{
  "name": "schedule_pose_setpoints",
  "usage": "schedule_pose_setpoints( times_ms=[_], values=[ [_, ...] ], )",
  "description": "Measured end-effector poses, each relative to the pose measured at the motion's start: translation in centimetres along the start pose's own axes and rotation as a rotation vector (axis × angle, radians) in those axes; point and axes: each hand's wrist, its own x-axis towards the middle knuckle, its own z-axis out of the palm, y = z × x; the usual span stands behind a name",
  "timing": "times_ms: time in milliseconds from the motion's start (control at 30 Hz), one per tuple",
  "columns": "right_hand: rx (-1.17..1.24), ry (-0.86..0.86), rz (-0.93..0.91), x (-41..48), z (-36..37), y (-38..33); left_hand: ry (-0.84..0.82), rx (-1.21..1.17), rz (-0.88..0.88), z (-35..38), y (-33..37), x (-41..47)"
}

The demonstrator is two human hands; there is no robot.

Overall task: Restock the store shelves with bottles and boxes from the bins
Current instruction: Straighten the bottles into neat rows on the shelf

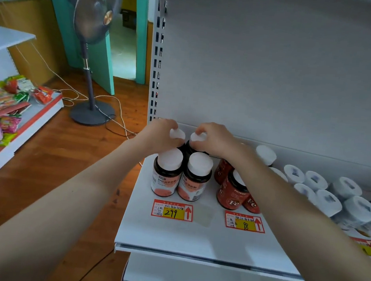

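Note:
On the white shelf (pixel 192 237) stand two dark bottles with white caps and pink labels, one at front left (pixel 167 172) and one at front right (pixel 195 178). Behind them are two more of the same kind. My left hand (pixel 161 135) grips the white cap of the rear left bottle (pixel 177 134). My right hand (pixel 214 138) grips the cap of the rear right bottle (pixel 197 138). Both rear bottles stand upright near the shelf's back panel; their bodies are mostly hidden by the front pair.
Red "Fe" bottles (pixel 234 193) stand under my right forearm, with several white-capped bottles (pixel 327 196) further right. Price tags (pixel 172 210) are stuck on the shelf front. A standing fan (pixel 92 62) and cables are on the wooden floor to the left, beside a snack shelf (pixel 4 107).

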Motion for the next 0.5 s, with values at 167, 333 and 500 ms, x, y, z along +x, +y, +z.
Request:
schedule_pose_setpoints(
  times_ms=[167,333,500],
  values=[
    [0.062,0.056,0.02,0.1,0.4,0.1,0.015,-0.052,0.011,0.2,-0.8,0.5],
    [0.075,0.067,0.033,-0.3,0.9,0.1,0.021,-0.065,0.024,0.3,-1.1,0.4],
    [0.454,0.247,0.117,-2.1,2.3,0.1,0.176,-0.58,-0.069,1.8,-1.5,-2.9]
  ],
)
